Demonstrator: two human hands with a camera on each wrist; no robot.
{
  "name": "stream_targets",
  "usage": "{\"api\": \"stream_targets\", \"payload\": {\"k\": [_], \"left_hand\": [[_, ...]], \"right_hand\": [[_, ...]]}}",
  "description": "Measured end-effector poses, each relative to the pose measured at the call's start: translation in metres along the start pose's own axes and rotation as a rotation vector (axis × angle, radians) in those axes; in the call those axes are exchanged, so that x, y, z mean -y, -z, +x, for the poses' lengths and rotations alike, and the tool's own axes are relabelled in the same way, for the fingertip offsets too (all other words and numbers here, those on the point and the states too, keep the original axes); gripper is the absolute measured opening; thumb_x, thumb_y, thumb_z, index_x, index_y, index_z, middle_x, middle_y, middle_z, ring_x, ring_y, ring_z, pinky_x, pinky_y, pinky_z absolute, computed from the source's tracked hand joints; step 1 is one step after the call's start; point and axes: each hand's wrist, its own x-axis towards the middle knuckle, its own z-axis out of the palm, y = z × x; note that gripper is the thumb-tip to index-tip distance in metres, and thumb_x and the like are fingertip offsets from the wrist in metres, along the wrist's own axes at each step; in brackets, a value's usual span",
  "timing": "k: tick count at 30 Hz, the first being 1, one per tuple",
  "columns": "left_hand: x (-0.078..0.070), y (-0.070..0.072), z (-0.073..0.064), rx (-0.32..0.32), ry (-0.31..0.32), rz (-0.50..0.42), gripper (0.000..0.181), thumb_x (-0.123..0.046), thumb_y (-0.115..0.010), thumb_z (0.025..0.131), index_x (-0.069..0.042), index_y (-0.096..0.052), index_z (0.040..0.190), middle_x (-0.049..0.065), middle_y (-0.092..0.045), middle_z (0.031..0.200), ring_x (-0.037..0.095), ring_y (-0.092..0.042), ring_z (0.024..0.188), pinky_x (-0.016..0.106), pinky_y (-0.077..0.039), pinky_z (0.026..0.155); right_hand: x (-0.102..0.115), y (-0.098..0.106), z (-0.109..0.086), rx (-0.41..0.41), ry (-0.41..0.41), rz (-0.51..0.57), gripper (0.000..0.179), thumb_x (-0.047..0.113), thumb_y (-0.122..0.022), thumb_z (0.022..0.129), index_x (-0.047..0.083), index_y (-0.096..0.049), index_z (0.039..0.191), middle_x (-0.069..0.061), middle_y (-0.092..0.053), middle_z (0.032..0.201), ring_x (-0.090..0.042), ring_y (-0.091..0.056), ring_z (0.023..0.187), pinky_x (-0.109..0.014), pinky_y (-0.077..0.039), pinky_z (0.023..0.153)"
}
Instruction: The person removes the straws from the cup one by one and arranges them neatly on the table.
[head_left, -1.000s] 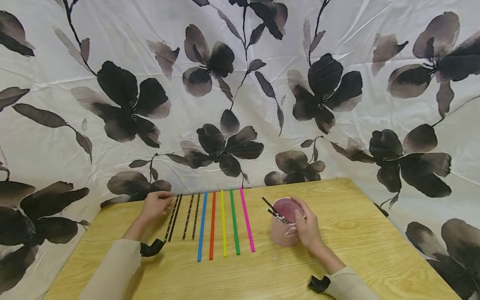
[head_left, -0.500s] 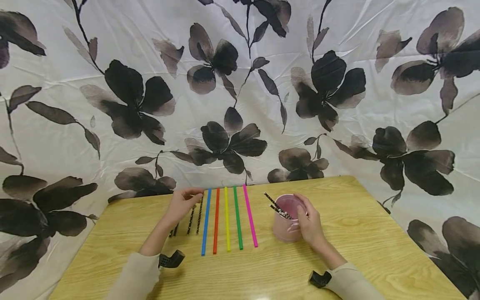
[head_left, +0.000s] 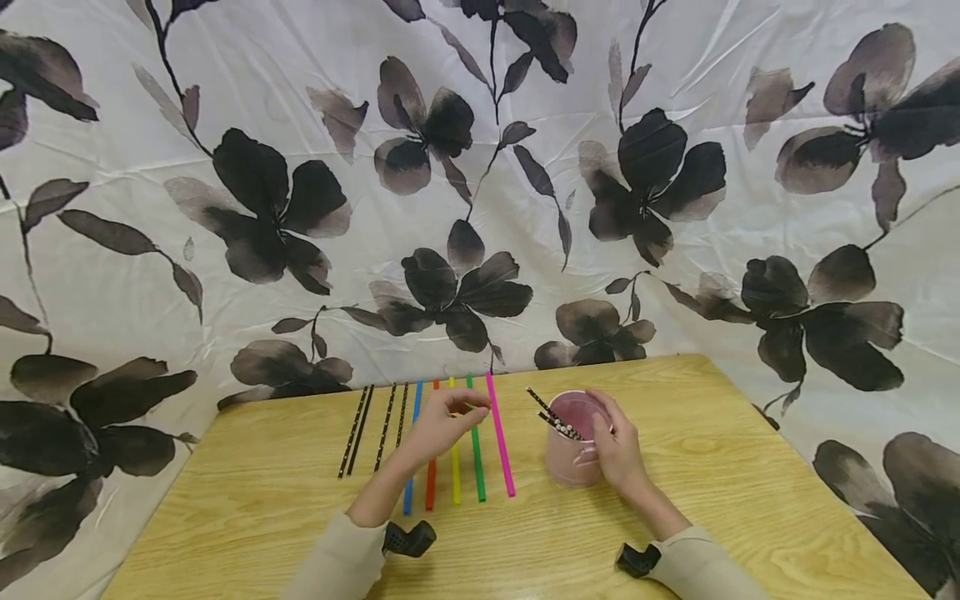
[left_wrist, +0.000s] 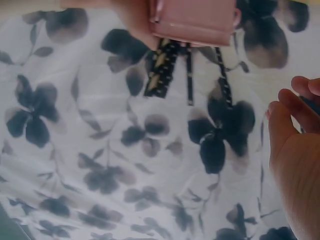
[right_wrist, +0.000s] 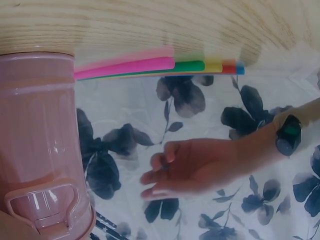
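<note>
My right hand grips the far right rim of a small pink bucket with a loop handle, its thumb inside. Several black patterned straws lean out of the bucket's left side. Raised over the row of coloured straws, my left hand has loosely bent fingers and nothing visible between them. Beneath or beside it lie a blue straw, a red straw, a yellow straw, a green straw and a pink straw. The left hand also shows in the right wrist view, apart from the bucket.
Several black patterned straws lie left of the coloured ones on the wooden table. Behind the table's back edge hangs a white cloth with dark flowers.
My left hand has swept right, from beside the leftmost black straws to above the green and pink straws. The right hand keeps its grip on the bucket, and the straws lie as before.
</note>
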Motion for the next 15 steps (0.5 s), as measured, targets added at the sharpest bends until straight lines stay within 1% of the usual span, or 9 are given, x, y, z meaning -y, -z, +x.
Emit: {"api": "stream_targets", "payload": {"k": [2,4,6,8,11,12,15], "left_hand": [[-0.011,-0.010,0.001,0.020,-0.001,-0.004,0.016,-0.015,-0.060,0.085,-0.011,-0.065,0.100,0.005,-0.063,0.097,0.019,-0.058,0.080,0.029,-0.050,0.063],[-0.022,-0.019,0.003,0.038,-0.013,-0.019,0.016,-0.011,-0.060,0.085,-0.008,-0.065,0.099,0.007,-0.063,0.095,0.022,-0.058,0.079,0.029,-0.050,0.062],[-0.030,-0.027,0.004,0.052,-0.029,-0.040,0.016,-0.008,-0.060,0.083,-0.005,-0.066,0.098,0.009,-0.064,0.094,0.025,-0.059,0.079,0.029,-0.051,0.062],[-0.032,-0.034,0.007,0.057,-0.035,-0.048,0.016,-0.007,-0.062,0.082,-0.005,-0.066,0.098,0.009,-0.064,0.092,0.025,-0.060,0.077,0.029,-0.051,0.061],[-0.025,-0.044,0.011,0.064,-0.037,-0.046,0.018,-0.010,-0.064,0.081,-0.008,-0.067,0.098,0.005,-0.064,0.090,0.020,-0.061,0.075,0.028,-0.051,0.060],[-0.023,-0.047,0.013,0.065,-0.038,-0.043,0.018,-0.012,-0.065,0.080,-0.009,-0.067,0.098,0.002,-0.064,0.089,0.018,-0.061,0.075,0.028,-0.051,0.059],[-0.016,-0.054,0.018,0.070,-0.056,-0.037,0.019,-0.018,-0.067,0.079,-0.014,-0.068,0.098,-0.002,-0.064,0.087,0.015,-0.061,0.073,0.027,-0.051,0.059]], "right_hand": [[0.000,0.000,0.000,0.000,0.017,-0.014,0.033,0.003,-0.038,0.092,-0.003,-0.044,0.124,-0.024,-0.051,0.115,-0.034,-0.059,0.084,-0.030,-0.051,0.064],[0.000,-0.001,0.000,-0.004,0.026,-0.028,0.033,0.001,-0.039,0.091,-0.003,-0.044,0.124,-0.024,-0.051,0.115,-0.037,-0.055,0.092,-0.031,-0.050,0.072],[0.000,-0.001,-0.001,0.001,0.028,-0.016,0.034,0.000,-0.038,0.091,-0.004,-0.044,0.124,-0.025,-0.051,0.115,-0.038,-0.056,0.088,-0.033,-0.051,0.069],[0.001,-0.002,-0.001,-0.006,0.029,-0.014,0.034,0.000,-0.039,0.091,-0.005,-0.044,0.124,-0.024,-0.051,0.114,-0.037,-0.057,0.087,-0.032,-0.051,0.068],[0.002,-0.003,-0.001,-0.020,0.033,-0.019,0.034,0.000,-0.040,0.090,-0.003,-0.046,0.123,-0.023,-0.053,0.113,-0.035,-0.057,0.087,-0.032,-0.051,0.069],[0.002,-0.003,-0.001,-0.030,0.035,-0.028,0.034,0.000,-0.041,0.089,-0.003,-0.047,0.122,-0.022,-0.053,0.113,-0.035,-0.055,0.092,-0.033,-0.050,0.072],[0.003,-0.003,0.001,-0.038,0.041,-0.023,0.033,-0.001,-0.041,0.089,-0.003,-0.047,0.122,-0.022,-0.053,0.113,-0.036,-0.055,0.092,-0.038,-0.050,0.071]]}}
